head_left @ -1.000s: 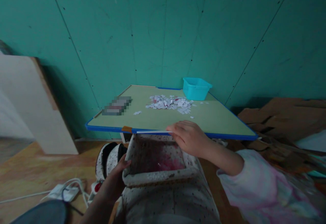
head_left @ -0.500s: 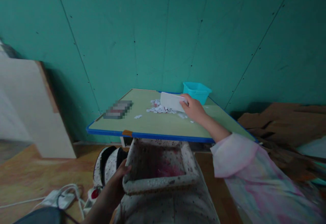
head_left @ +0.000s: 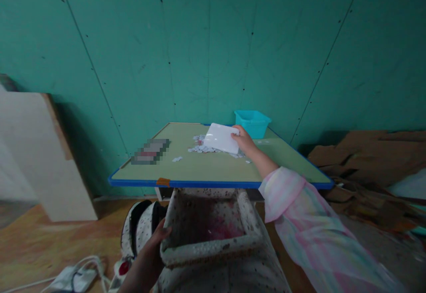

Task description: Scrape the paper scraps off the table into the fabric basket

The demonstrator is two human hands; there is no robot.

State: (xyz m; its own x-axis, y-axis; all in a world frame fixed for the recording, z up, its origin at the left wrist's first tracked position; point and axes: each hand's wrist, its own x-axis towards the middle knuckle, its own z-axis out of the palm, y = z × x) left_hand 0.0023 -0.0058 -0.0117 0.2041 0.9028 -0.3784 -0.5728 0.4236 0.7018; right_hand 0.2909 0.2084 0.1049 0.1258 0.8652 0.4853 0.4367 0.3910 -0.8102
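Note:
My right hand [head_left: 244,141] is closed on the right end of a flat, shiny white rectangular panel [head_left: 219,136]. The panel is held tilted over a pile of small white pieces [head_left: 199,149] and hides part of it. These pieces lie on a pale green table [head_left: 193,171] with blue edging. Below the near table edge, my left hand [head_left: 155,245] grips the left side of a whitish, dark-speckled open bin [head_left: 213,251]. Pink staining shows on the inside of the bin. The left fingers are partly hidden behind its wall.
A light blue plastic basket [head_left: 253,128] stands at the table's back right. A blurred-out flat item [head_left: 150,152] lies at the left. Speckled rounded bags [head_left: 143,222] and a white power strip [head_left: 75,279] are at lower left. Cardboard [head_left: 359,160] is heaped at right.
The white panel has tipped so that more of its face shows, and my right hand has shifted slightly left. The view has turned a little. My left hand keeps its grip on the bin.

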